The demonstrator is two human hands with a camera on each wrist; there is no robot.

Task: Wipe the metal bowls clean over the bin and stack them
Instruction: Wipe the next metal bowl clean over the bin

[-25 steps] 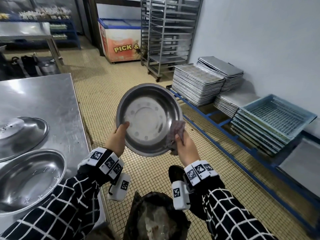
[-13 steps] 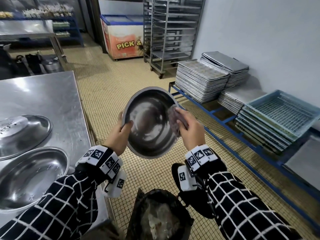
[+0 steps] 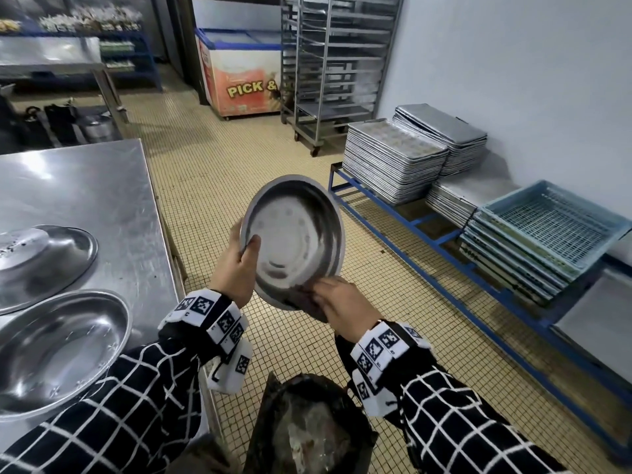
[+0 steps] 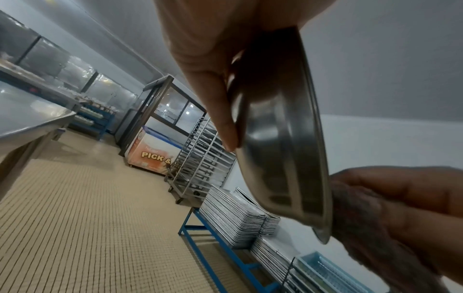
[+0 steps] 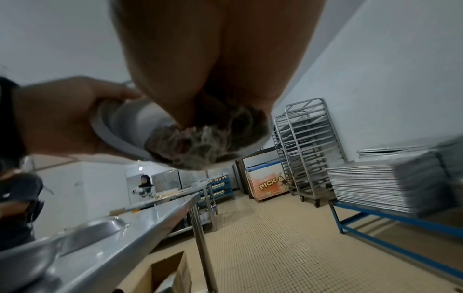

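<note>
Both hands grasp: left hand (image 3: 236,268) bowl (image 3: 294,241), right hand (image 3: 342,302) cloth (image 5: 200,142); freezer (image 3: 246,77) reads "PICK &".

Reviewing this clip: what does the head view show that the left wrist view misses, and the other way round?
Only the head view shows the bowl's inside, the bin below it, and two more bowls on the steel table. Only the left wrist view shows the bowl's outer underside edge-on, with left fingers behind it. Both show the left hand gripping the rim, the right hand pressing the cloth at the lower edge, and the tray stacks.
</note>
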